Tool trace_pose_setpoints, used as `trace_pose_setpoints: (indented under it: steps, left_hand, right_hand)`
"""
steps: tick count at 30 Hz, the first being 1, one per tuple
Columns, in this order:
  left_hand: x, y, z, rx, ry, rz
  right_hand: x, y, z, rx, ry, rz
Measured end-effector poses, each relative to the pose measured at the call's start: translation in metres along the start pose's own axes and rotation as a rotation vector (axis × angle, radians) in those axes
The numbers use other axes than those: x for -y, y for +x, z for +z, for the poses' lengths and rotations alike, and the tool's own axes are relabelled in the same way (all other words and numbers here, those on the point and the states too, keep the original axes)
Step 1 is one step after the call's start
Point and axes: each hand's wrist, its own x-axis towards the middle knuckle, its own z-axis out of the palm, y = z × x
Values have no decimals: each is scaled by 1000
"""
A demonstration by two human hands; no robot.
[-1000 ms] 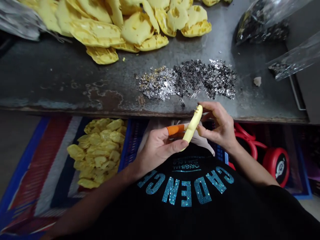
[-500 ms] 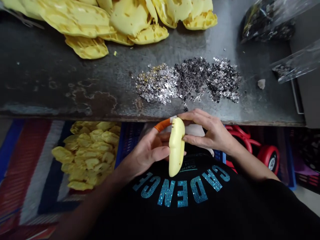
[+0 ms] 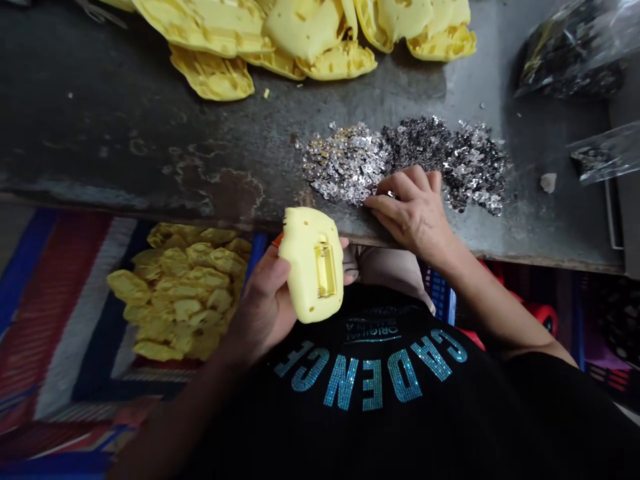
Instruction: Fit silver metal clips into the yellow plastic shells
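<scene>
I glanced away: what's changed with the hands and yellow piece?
The right hand let go of the yellow piece and reached forward to the silvery metal bits. The left hand still holds the piece, turned so its rectangular recess shows. The tabletop yellow shells stayed put.

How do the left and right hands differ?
The left hand holds a yellow shell; the right hand has its fingertips at the silvery metal pieces. The left hand is in front of the tabletop, the right hand over it. Both hands belong to the same person.
</scene>
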Motion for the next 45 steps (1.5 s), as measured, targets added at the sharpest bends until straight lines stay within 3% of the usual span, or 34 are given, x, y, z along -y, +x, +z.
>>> trace_pose_setpoints:
  steps: [8, 14, 18, 24, 28, 30, 32, 35, 37, 40, 45]
  left_hand:
    - [1, 1, 4, -67, 30, 57]
    - [6, -1, 10, -39, 45, 56]
    - [5, -6, 15, -8, 42, 27]
    - [6, -9, 20, 7, 66, -15]
    - [9, -10, 23, -2, 65, -52]
    - [11, -10, 23, 26, 46, -71]
    - [13, -10, 22, 121, 3, -108]
    - [16, -8, 18, 291, -74, -200]
    - [17, -7, 17, 359, -92, -267]
    - [17, -8, 21, 385, -68, -332]
    - [16, -14, 35, 324, -22, -334]
  right_hand:
    - [4, -49, -12, -82, 6, -26]
    - [6, -44, -10, -2, 84, 85]
    - [11, -43, -12, 48, 108, 57]
    - [14, -57, -7, 22, 145, 57]
    - [17, -65, 0, -62, 154, 82]
    - [20, -65, -5, -124, 295, 77]
    - [23, -62, -16, -155, 583, 76]
    - [25, -52, -39, -57, 1026, 111]
    - [25, -44, -51, 47, 1180, 133]
    - [25, -36, -63, 152, 1228, 136]
    - [29, -33, -81, 240, 1151, 81]
